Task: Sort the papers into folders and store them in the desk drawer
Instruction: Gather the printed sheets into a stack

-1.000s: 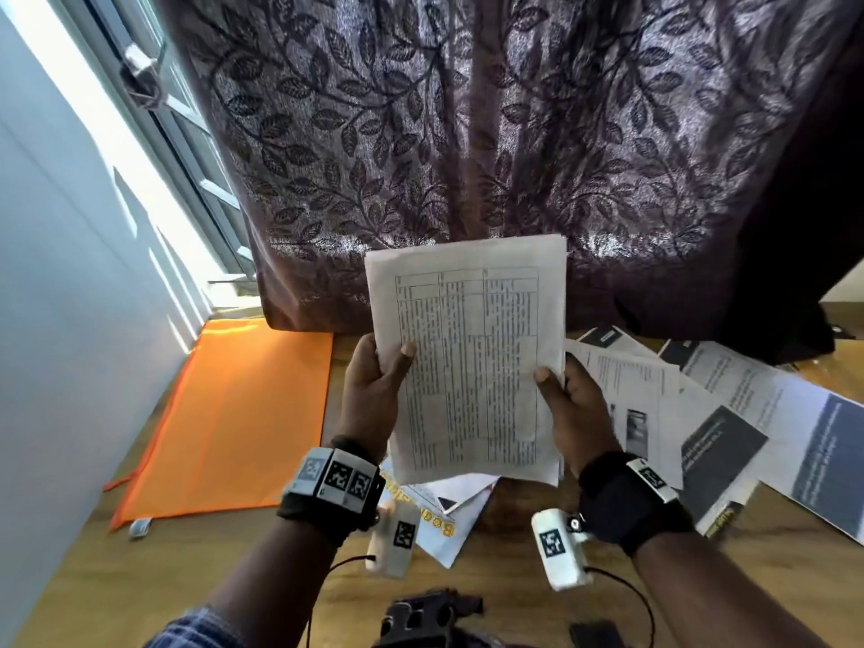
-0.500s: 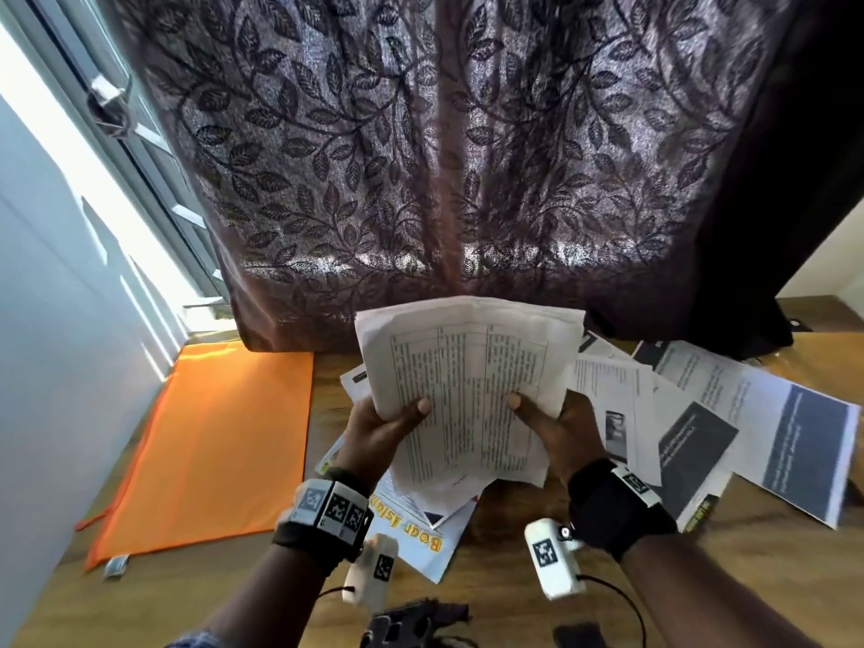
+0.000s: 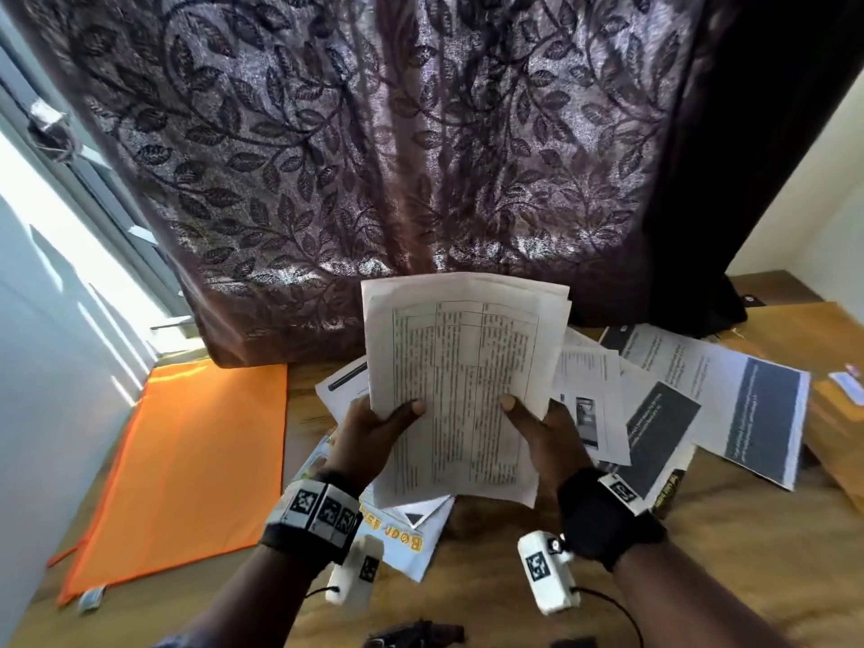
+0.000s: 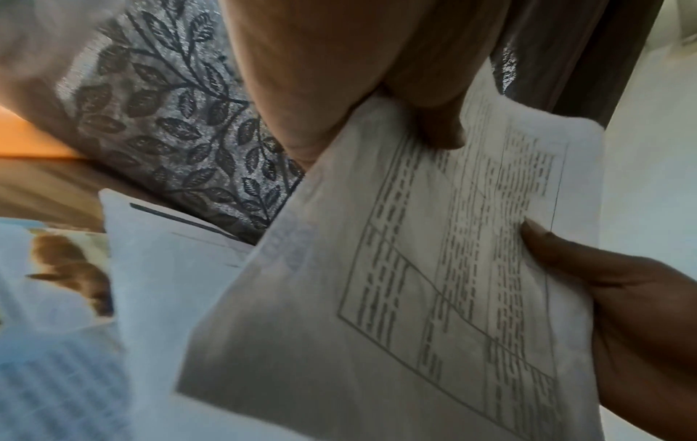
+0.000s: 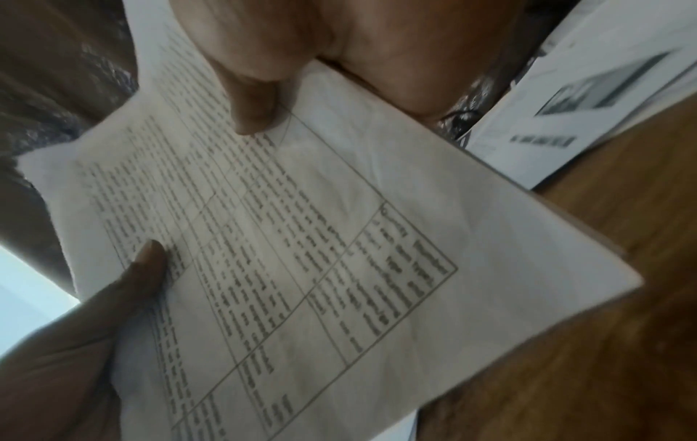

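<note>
While both hands lift it: the sheaf of printed sheets (image 3: 460,390) stands upright above the bench (image 3: 701,577), clear of the loose papers (image 3: 664,404) spread beneath and to the right.
Left grip: the left hand (image 3: 369,441) pinches the sheaf's lower left edge, thumb on the printed face, fingers behind; the left wrist view shows the thumb pressed flat on the table of text.
Right grip: the right hand (image 3: 551,441) pinches the lower right edge the same way, thumb in front, fingers hidden behind the paper.
Sheaf: several thin sheets, top edges slightly fanned, the upper corners curling backward.
Weight: judged very light; no strain shows in either hand.
Stiffness: judged limp; held only at the bottom, the top half bows and could fold over.
Surface: likely smooth sheet on sheet, so inner pages may slide out if the pinch slackens.
Fragility: creases and tears easily; a wrinkle already shows near the right thumb in the right wrist view.
Best hold: the two side edges near mid-height, or one flat hand beneath, looks steadier than the bottom corners.
Folder: an orange folder (image 3: 187,460) lies flat on the bench at far left, well apart from the sheaf, apparently closed.
Drawer: not in view.
</note>
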`<state>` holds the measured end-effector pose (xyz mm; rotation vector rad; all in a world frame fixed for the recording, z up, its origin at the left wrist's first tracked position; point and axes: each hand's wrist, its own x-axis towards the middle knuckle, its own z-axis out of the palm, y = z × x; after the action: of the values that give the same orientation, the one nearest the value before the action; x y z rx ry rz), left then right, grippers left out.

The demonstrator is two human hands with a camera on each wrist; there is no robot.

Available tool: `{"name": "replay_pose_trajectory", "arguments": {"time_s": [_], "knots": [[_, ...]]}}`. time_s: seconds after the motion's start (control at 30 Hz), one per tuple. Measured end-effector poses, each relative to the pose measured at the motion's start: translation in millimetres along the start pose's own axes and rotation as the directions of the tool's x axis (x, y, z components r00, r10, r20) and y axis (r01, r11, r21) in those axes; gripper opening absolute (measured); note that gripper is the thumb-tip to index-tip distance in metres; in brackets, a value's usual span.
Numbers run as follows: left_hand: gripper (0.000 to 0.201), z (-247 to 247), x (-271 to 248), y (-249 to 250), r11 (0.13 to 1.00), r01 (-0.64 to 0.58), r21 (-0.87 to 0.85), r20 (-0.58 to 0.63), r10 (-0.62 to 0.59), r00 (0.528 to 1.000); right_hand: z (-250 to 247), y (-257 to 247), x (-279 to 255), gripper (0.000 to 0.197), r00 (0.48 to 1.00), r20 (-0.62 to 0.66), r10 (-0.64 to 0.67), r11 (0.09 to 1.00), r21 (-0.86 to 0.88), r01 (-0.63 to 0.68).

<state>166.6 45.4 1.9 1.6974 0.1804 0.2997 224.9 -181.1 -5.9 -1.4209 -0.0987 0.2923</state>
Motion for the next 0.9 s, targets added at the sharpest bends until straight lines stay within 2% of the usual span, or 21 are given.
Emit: {"name": "replay_pose_trajectory", "arguments": {"time_s": [0.17,0.3,0.4,0.53,0.57,0.63,0.7,0.77,0.83,0.9], "knots": [[0.021,47.2,-3.0,5.6,0.997,0.064,-0.048,-0.006,-0.065,0.998,-43.3,-2.2,-13.8,0.016,0.996,-0.093,0.007,0.999,-0.046,-0.011],[0.025,89.7,-6.1,4.2,0.988,0.128,-0.084,0.010,-0.128,0.992,-84.0,-6.1,-21.5,0.019,0.996,-0.088,0.013,0.996,-0.090,-0.021],[0.019,122.3,-2.9,8.5,0.982,0.187,0.002,0.097,-0.187,0.978,-126.0,-9.3,-24.2,0.014,0.991,-0.129,0.035,0.989,-0.138,-0.052],[0.011,157.8,4.9,-0.8,0.948,0.144,0.283,0.188,-0.202,0.961,-206.5,-1.3,-35.9,0.011,0.948,-0.317,0.040,0.988,-0.132,-0.085],[0.008,165.4,6.9,-5.6,0.915,0.122,0.385,0.194,-0.209,0.958,-230.1,1.7,-40.0,0.016,0.936,-0.346,0.057,0.988,-0.117,-0.103],[0.011,179.4,8.6,-15.9,0.774,0.025,0.633,0.193,-0.189,0.963,-270.5,3.0,-47.6,0.021,0.918,-0.382,0.104,0.986,-0.080,-0.145],[0.013,196.8,6.6,-22.3,0.694,-0.038,0.719,0.208,-0.162,0.965,-305.1,-1.2,-53.4,0.022,0.904,-0.392,0.170,0.978,-0.045,-0.203],[0.015,215.0,5.0,-25.6,0.664,-0.096,0.742,0.222,-0.108,0.969,-328.8,-9.9,-58.7,0.025,0.892,-0.392,0.227,0.968,-0.012,-0.251],[0.034,232.6,7.5,-30.5,0.585,-0.179,0.791,0.271,-0.072,0.960,-348.5,-15.2,-59.8,0.026,0.878,-0.414,0.242,0.958,-0.043,-0.285],[0.061,248.6,10.9,-33.7,0.468,-0.226,0.854,0.324,-0.138,0.936,-362.7,-17.8,-57.5,0.026,0.875,-0.414,0.251,0.948,-0.078,-0.309]]}}
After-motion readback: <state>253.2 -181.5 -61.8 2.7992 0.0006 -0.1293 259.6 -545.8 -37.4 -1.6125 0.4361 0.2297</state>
